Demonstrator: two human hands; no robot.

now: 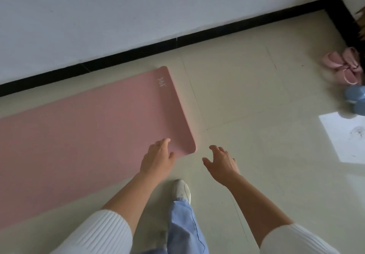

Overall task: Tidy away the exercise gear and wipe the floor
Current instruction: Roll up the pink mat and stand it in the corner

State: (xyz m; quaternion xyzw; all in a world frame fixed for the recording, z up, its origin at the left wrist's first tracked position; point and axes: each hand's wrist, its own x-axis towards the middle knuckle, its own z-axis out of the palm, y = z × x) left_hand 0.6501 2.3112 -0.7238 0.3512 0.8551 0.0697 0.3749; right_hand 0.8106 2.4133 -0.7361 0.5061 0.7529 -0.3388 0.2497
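Head view: the pink mat [88, 127] lies flat and unrolled, smooth and matte with rounded corners, on glossy pale floor tiles [246, 95] beside the black skirting [138, 50]. The left hand [158, 155] is over the mat's near corner with fingers loosely extended. Whether they touch it, I can't tell. The right hand [221, 161] hangs over bare tile just beside that corner, fingers spread. Far right are soft pink slippers [343, 66] and blurred blue rounded weights [355, 99]. White ribbed sleeves [98, 234] are pushed up.

Single head view, looking steeply down, near the floor [246, 87]
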